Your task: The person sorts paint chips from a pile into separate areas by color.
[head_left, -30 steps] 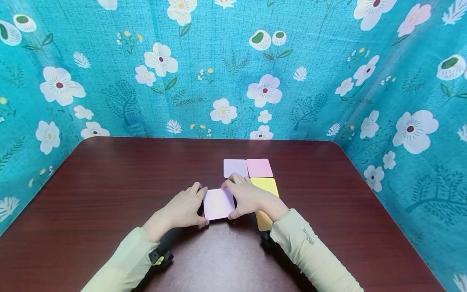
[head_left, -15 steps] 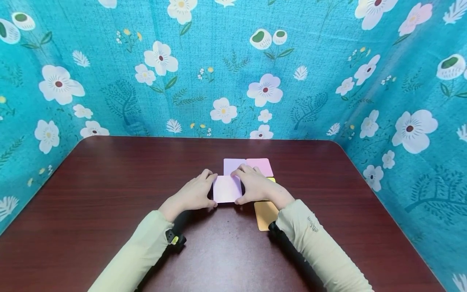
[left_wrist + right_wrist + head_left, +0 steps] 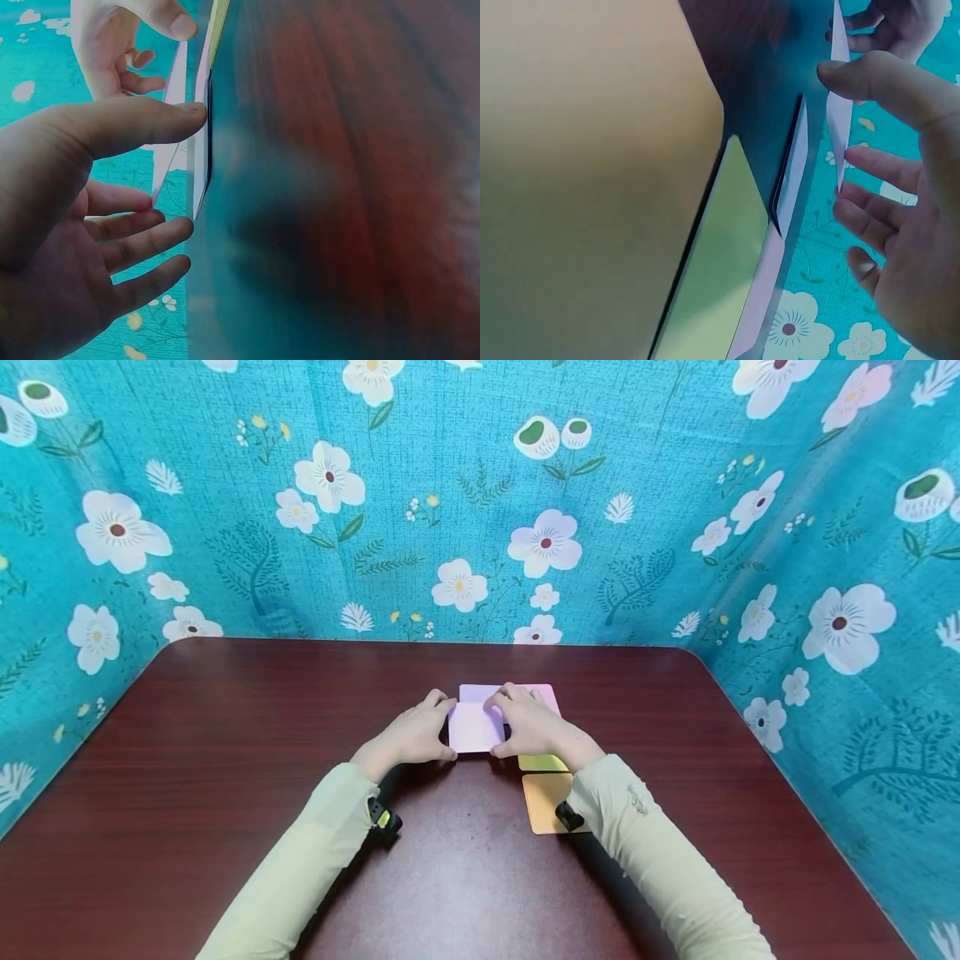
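I see both hands — left hand (image 3: 411,737) and right hand (image 3: 531,727) — pinching the pale lilac card (image 3: 476,727) by its edges just above the lavender card (image 3: 474,692); light grip, it could slip and land askew.

There are five square pads on one table (image 3: 225,735): two purple (image 3: 475,727), one pink (image 3: 547,693), one yellow (image 3: 542,763) and one orange (image 3: 543,802). Two hands are in view: left (image 3: 412,735) and right (image 3: 534,727).
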`<state>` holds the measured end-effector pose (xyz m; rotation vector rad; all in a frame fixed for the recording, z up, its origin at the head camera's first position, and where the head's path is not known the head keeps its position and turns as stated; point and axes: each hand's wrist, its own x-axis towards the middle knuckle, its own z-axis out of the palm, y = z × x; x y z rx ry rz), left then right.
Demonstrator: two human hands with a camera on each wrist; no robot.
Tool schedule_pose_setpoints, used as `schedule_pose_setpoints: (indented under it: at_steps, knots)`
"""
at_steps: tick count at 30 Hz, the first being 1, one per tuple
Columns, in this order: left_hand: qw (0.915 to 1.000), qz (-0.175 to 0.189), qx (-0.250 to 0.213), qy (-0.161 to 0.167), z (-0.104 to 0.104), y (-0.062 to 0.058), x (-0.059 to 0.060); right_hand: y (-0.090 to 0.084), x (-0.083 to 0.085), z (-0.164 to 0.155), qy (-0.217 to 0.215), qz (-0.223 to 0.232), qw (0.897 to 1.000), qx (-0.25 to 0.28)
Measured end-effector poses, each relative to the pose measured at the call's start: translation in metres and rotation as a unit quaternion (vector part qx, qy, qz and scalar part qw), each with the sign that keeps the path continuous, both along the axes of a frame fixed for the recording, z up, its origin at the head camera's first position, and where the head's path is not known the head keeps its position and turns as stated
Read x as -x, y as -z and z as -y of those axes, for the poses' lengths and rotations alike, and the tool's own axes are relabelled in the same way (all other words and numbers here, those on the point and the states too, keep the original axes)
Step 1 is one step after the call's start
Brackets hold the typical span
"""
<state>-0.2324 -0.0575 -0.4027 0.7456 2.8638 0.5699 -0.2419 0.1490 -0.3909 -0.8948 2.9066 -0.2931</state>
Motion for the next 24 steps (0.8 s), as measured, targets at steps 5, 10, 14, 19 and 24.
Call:
schedule_pose_setpoints:
  at_steps: [5, 10, 14, 19, 24]
  knots:
    - [0.9998, 0.014, -0.008, -0.008, -0.006, 0.002, 0.013, -0.001, 0.008, -0.002, 0.012, -0.010, 1.000, -0.005]
    - [0.9995, 0.030, -0.003, -0.012, -0.011, 0.004, 0.023, 0.001, 0.016, -0.003, 0.023, -0.019, 1.000, -0.008]
    - [0.9992, 0.037, -0.004, -0.015, -0.014, 0.004, 0.030, 0.004, 0.023, -0.004, 0.042, -0.014, 0.999, -0.003]
    - [0.9988, 0.044, -0.006, -0.021, -0.018, 0.007, 0.035, 0.008, 0.028, -0.005, 0.065, -0.007, 0.998, -0.002]
    - [0.9984, 0.049, -0.011, -0.025, -0.021, 0.013, 0.038, 0.012, 0.031, -0.006, 0.075, 0.005, 0.997, -0.001]
